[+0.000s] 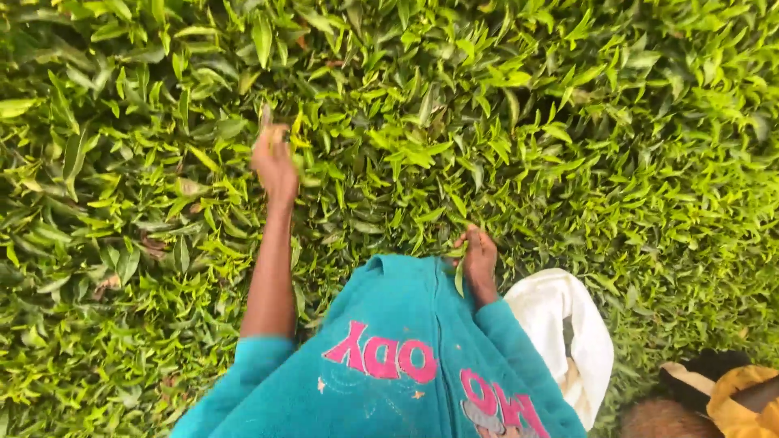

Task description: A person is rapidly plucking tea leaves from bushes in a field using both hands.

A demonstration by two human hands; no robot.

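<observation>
Glossy leaves (422, 154), fleecy cloth top (389, 324)

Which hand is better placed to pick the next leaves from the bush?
Probably the left hand: it is stretched out over the leafy bush. The right hand sits close to the body, already holding plucked leaves.

The person wears a teal fleece top (389, 357), soft and slightly fuzzy in texture, filling the near middle of the view. A seam or zip line runs down its front from the collar edge. Large pink felt letters with paler outlines are stitched across the chest, and a few small pale star-like marks sit beside them. The left sleeve (243, 365) is pushed up above the elbow, leaving the forearm bare; the right sleeve (507, 328) reaches down to the wrist, ending in a plain cuff without trim.
</observation>
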